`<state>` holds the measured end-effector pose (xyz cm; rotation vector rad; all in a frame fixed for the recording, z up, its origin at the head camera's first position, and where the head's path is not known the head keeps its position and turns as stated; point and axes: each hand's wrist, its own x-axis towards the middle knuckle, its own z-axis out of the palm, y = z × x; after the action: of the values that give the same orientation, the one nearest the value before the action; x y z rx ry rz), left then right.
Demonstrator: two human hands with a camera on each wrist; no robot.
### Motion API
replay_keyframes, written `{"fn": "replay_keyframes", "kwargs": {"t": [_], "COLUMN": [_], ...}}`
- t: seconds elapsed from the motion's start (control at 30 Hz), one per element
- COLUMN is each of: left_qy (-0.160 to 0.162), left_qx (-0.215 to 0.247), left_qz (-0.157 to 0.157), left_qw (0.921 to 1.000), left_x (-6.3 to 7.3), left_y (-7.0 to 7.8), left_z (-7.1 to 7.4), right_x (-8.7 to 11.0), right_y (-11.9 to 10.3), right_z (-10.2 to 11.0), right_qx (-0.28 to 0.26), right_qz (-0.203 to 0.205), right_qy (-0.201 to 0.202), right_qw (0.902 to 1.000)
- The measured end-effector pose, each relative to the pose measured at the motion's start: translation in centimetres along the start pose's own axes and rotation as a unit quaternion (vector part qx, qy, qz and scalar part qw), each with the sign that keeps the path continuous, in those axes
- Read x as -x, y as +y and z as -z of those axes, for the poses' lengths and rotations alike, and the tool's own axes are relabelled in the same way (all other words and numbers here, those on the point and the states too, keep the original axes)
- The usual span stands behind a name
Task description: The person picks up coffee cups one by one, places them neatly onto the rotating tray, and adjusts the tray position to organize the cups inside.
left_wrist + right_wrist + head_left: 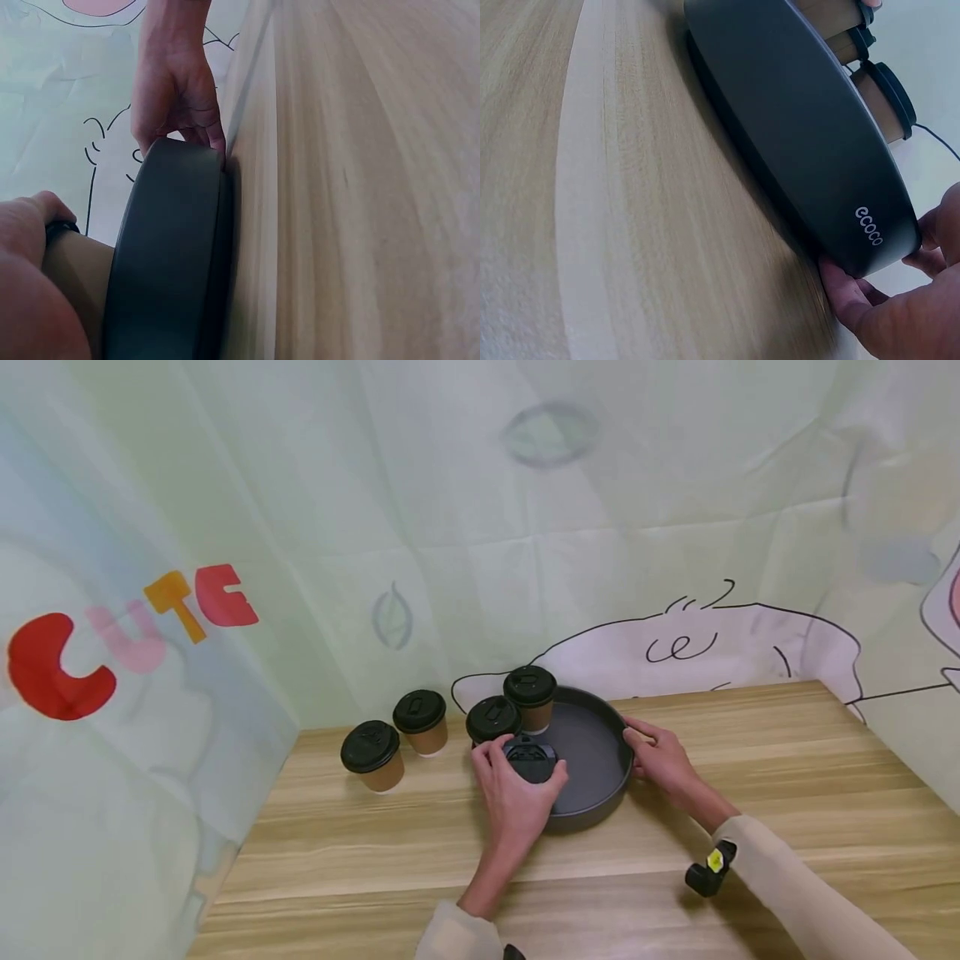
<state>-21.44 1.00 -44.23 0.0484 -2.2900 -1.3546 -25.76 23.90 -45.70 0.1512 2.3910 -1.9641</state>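
Note:
A round dark grey tray [588, 768] with a raised wall is on the wooden table. My left hand [513, 797] grips a brown paper cup with a black lid [531, 762] at the tray's near left part, thumb and fingers on opposite sides. Two more lidded cups stand at the tray's back left: one cup [534, 717] farther back, another cup [492, 718] just behind my left fingers. My right hand [662, 758] holds the tray's right side, with fingers and thumb about the wall. In the right wrist view, "ecoco" is printed on the wall [802, 142] beside that hand.
Left of the tray, two more lidded cups, a nearer cup [378, 768] and a farther cup [429, 735], stand upright on the table [360, 852]. A printed curtain [420, 510] hangs behind and to the left of the table.

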Motion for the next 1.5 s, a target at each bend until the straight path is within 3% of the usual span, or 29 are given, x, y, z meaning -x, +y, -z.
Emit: {"fn": "replay_keyframes", "kwargs": {"t": [0.23,0.63,0.87,0.97,1.03,1.13,1.27,1.5], "left_qy": [-0.008,-0.006,0.043,0.070,0.075,0.057,-0.002,-0.077], "left_qx": [-0.008,0.014,0.083,0.110,0.124,0.118,0.074,0.087], "left_qz": [0.027,0.022,0.015,0.034,0.062,0.122,0.183,0.202], "left_qw": [0.9996,0.9996,0.9955,0.9909,0.9875,0.9840,0.9803,0.9725], "left_x": [-0.2,-0.1,-1.0,-1.6,-2.0,-2.6,-2.8,-3.1], "left_y": [0.1,0.0,-1.0,-2.0,-2.7,-3.7,-4.9,-5.7], "left_z": [0.3,1.0,2.7,3.3,3.7,4.2,4.7,5.0], "right_x": [0.2,0.2,0.1,0.0,-0.1,-0.1,-0.1,-0.3], "right_y": [-0.2,0.0,0.0,0.1,0.1,0.0,-0.1,-0.2], "right_z": [0.0,0.0,0.0,0.0,0.0,0.2,0.2,0.1], "right_qx": [0.004,-0.011,-0.018,-0.017,-0.014,-0.016,-0.020,-0.009], "right_qz": [0.002,0.002,0.000,-0.002,-0.002,-0.003,-0.006,-0.003], "right_qy": [-0.003,-0.005,-0.008,-0.008,-0.008,-0.009,-0.015,-0.020], "right_qw": [1.0000,0.9999,0.9998,0.9998,0.9999,0.9998,0.9997,0.9997]}}
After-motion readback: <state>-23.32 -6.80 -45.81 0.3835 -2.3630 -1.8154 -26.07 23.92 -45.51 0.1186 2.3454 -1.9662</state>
